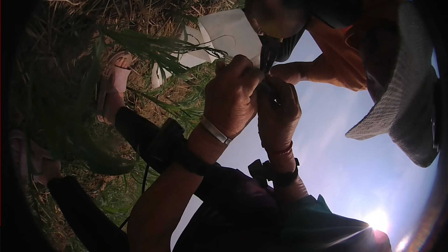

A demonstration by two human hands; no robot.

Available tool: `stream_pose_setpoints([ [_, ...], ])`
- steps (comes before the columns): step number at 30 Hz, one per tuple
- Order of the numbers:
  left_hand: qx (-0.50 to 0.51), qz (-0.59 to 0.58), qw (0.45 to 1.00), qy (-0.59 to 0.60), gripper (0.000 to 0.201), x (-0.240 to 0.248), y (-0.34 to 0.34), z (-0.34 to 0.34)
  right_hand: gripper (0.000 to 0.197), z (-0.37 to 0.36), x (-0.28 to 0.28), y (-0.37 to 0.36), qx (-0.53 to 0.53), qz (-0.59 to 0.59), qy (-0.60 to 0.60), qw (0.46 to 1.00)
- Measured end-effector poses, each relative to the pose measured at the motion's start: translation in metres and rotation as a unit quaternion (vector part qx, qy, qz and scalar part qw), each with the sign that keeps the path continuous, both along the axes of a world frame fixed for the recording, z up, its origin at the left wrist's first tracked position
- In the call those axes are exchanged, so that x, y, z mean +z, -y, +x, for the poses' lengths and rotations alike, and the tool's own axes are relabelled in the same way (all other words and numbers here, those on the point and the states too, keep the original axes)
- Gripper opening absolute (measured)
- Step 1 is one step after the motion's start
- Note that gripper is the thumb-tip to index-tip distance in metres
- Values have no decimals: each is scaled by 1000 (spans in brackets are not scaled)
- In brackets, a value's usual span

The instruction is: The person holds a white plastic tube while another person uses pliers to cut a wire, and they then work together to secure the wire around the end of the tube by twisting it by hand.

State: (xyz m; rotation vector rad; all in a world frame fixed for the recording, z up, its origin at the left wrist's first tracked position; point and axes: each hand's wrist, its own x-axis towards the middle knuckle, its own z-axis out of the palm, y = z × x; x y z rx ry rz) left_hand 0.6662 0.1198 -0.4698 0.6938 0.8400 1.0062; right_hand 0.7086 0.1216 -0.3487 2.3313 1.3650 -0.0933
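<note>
Both hands meeting mid-frame: left hand [229,94] and right hand [278,107], fingers [246,72] pinched together on a dark narrow strap [269,56]. Strap running upward from the fingertips, long axis near vertical. Another person's hand [291,71] just beside, at right.

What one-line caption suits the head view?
Left hand and right hand pinch something small together above dry grass, another person's hand close.
</note>
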Motion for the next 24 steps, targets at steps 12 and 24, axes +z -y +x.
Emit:
stream_pose_setpoints([
  [12, -29, 21, 999, -7, 18, -4, -9, -6, 29, -2, -4, -2, -16, 14, -1, 1000],
  [24, -30, 4, 999, 31, 15, 2, -14, 5, 28, 1, 4, -16, 4, -12, 27, 1000],
])
